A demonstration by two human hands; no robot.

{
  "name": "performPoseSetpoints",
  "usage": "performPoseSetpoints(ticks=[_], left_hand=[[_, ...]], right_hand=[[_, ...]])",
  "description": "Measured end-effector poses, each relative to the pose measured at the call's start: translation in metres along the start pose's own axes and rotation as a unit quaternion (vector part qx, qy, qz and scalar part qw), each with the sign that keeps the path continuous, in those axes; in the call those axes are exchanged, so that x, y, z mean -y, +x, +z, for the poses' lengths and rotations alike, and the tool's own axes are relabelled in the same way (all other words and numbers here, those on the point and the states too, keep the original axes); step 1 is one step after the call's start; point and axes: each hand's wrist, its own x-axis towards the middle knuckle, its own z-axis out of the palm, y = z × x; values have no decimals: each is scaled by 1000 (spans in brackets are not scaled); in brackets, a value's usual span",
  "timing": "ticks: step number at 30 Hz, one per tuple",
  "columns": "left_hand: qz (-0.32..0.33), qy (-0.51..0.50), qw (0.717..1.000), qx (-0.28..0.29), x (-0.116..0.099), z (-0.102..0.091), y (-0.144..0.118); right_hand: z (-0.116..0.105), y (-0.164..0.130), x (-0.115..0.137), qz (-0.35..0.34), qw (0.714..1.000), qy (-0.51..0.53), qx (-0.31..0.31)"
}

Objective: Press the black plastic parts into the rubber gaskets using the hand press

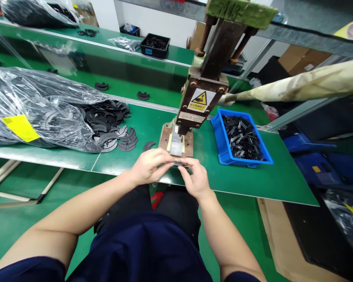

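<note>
Just in front of the press base (pixel 189 145), a small thin dark part (pixel 177 163) is held between my two hands, mostly hidden by the fingers. My left hand (pixel 150 165) pinches its left end between thumb and fingers. At its right end, my right hand (pixel 197 179) has a similar pinch. The hand press (pixel 204 84), with a yellow warning label, stands upright beyond the hands, its ram over a pale fixture (pixel 176 145). One dark crescent-shaped piece (pixel 148 146) lies left of the base, close to my left hand.
Crescent-shaped pieces (pixel 106 121) spill from a clear plastic bag (pixel 32 102) on the left. A blue bin (pixel 220 137) of small black parts stands right of the press. The press's wrapped lever (pixel 300 80) reaches out right. Behind are a raised shelf and a black bin (pixel 147 51).
</note>
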Motion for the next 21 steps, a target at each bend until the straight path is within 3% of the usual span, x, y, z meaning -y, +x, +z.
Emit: performPoseSetpoints(ticks=[2, 4, 6, 8, 10, 14, 17, 21], left_hand=[[-10, 22, 999, -29, 19, -3, 10], [-22, 53, 998, -39, 40, -5, 24], [-25, 89, 996, -20, 58, -4, 38], [-21, 125, 992, 15, 72, -1, 51], [-14, 161, 985, 54, 79, 2, 61], [3, 211, 971, 114, 85, 5, 69], [16, 227, 964, 141, 86, 5, 71], [23, 229, 958, 172, 86, 4, 73]], right_hand=[[-21, 17, -1, 13, 999, -31, -40], [-50, 45, 1, 7, 989, -56, -138], [-82, 82, 13, -38, 966, -35, -255], [-109, 120, 35, -124, 942, 43, -310], [-126, 150, 65, -200, 918, 136, -315], [-130, 175, 111, -167, 942, 172, -236], [-123, 175, 117, -183, 941, 142, -245], [-113, 165, 104, -206, 933, 137, -261]])
